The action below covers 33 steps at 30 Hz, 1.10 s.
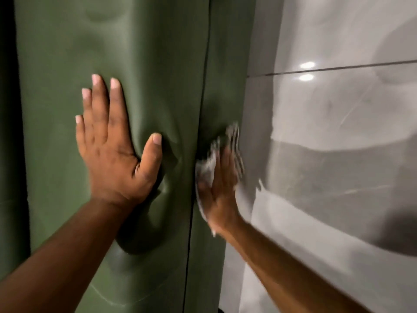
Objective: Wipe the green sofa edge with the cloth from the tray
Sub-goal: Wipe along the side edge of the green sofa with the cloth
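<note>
Hard to make out: the right hand (222, 181) and the pale cloth (206, 170) under it are smeared by motion blur; the cloth's full outline cannot be told.
Cut off: both forearms run out of the bottom of the view.
Right fingers: spread nearly flat, pressing the cloth against the green sofa edge (212, 105), just right of the dark seam (204, 86).
Left hand (112, 145): flat on the green sofa (90, 53) cushion, fingers extended and splayed, gripping nothing, denting the upholstery.
Surroundings: glossy grey tiled floor (338, 132) beside the sofa, with light reflections and a grout line.
</note>
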### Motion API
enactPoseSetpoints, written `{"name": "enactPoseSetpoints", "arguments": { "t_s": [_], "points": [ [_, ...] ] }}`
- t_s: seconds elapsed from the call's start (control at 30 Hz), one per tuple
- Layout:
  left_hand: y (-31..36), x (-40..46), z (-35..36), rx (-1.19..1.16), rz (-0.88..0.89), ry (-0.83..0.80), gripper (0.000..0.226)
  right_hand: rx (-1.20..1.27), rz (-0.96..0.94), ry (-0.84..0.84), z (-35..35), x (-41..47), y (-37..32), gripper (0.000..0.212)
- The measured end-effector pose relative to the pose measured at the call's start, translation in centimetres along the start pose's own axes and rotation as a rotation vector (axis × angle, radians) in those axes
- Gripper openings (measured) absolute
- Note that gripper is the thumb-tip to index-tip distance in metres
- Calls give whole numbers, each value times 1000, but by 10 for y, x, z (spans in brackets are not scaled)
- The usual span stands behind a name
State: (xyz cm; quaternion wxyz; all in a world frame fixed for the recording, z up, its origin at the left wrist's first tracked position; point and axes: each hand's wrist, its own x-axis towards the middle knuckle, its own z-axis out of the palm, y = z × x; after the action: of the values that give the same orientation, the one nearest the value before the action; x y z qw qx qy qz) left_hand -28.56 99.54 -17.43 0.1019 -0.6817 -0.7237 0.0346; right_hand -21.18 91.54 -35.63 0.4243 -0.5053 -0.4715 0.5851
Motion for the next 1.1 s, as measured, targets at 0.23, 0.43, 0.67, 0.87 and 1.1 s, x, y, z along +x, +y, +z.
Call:
{"name": "enactPoseSetpoints", "arguments": {
  "t_s": [0.23, 0.43, 0.67, 0.87, 1.1],
  "points": [
    [0, -1, 3, 8, -8, -11, 81, 10, 18, -50, 12, -44, 15, 64],
    [2, 0, 3, 21, -19, -1, 82, -59, -21, 0, -4, 55, -9, 59],
    [0, -1, 5, 30, -26, -8, 83, -33, -21, 135, -13, 125, -23, 63],
    [2, 0, 1, 8, -17, 1, 82, 107, 121, -54, 8, -48, 12, 69],
    [2, -1, 4, -10, -2, 46, 81, 152, 365, -92, 26, -94, 33, 72]
  ]
}}
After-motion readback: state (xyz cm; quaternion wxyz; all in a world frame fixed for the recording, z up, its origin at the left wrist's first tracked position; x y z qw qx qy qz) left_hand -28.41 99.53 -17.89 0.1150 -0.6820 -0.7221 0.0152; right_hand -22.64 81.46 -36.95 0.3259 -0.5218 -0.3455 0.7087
